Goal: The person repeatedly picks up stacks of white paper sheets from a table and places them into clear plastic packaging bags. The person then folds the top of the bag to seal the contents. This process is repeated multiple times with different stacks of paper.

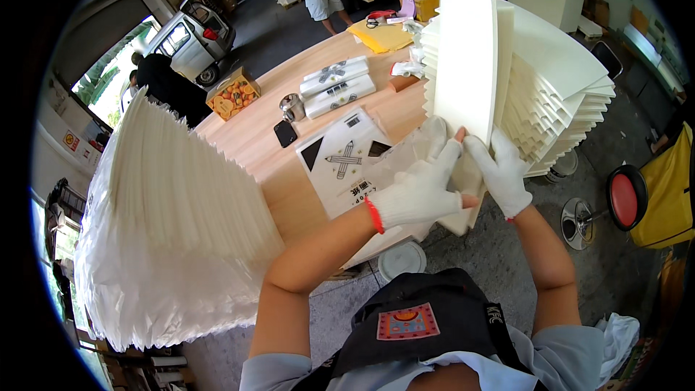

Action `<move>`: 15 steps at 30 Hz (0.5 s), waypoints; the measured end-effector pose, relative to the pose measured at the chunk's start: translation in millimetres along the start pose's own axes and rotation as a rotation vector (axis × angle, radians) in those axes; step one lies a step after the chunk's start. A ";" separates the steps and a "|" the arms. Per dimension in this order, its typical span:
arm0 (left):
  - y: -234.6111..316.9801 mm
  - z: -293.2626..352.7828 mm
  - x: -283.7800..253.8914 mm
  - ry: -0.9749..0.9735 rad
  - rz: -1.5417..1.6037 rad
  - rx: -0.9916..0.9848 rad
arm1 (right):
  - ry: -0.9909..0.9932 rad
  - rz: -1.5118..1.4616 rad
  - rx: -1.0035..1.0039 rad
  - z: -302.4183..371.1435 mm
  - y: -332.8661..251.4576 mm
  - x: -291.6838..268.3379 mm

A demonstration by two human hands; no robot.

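Note:
My left hand [420, 192], in a white knit glove with a red cuff and bare fingertips, has its thumb and fingers around a clear plastic bag [409, 148]. My right hand [503, 175], gloved the same way, grips the near end of a thick stack of white paper [467, 65], its thumb close to my left index finger. Part of the bag and the paper's lower end are hidden behind my hands. Just right of it stands a big pile of paper in offset bundles [557, 94]. Printed plastic bags [344, 156] lie flat left of my hands.
A tall fanned pile of white bags [166, 224] rises at left. On the wooden table [289, 206] are wrapped packs [337, 87], a phone [285, 133], a metal pot [292, 107], an orange box [233, 94] and scissors [376, 20]. A red-seated stool [627, 195] stands right.

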State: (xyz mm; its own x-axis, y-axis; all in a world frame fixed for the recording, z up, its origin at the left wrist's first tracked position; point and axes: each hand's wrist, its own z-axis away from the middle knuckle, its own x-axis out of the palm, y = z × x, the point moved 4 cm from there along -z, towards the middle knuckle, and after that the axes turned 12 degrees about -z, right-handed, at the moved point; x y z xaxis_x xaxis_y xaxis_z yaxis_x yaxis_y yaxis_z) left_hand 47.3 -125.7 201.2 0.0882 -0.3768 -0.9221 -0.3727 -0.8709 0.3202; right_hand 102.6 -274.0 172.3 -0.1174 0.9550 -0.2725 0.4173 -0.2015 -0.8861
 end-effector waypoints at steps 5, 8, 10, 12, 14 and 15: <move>-128.5 -1.5 20.2 0.160 1.395 -0.286 | -0.103 0.560 -0.406 17.4 -1.9 -20.8; -164.4 7.3 -15.2 0.112 1.593 -0.109 | -0.341 0.729 -0.495 29.3 -1.0 -10.6; -150.1 12.7 -19.1 0.166 1.296 -0.262 | -0.509 0.866 -0.381 31.3 9.6 4.1; -127.1 24.9 8.8 0.060 0.918 -0.263 | -0.689 0.970 -0.164 30.7 17.5 27.6; -81.4 43.8 36.0 -0.088 0.555 -0.372 | -0.805 0.828 0.085 17.8 24.2 23.5; -70.5 63.5 55.7 -0.020 0.397 -0.351 | -0.871 0.738 0.188 11.7 25.5 27.2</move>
State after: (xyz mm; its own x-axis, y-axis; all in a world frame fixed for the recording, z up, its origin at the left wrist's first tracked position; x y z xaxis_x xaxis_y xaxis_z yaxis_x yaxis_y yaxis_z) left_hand 19.8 -65.4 113.5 -0.0154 -0.6958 -0.7180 -0.0420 -0.7170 0.6958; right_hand 99.5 -255.8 137.9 -0.5131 0.1325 -0.8480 0.5111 -0.7466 -0.4259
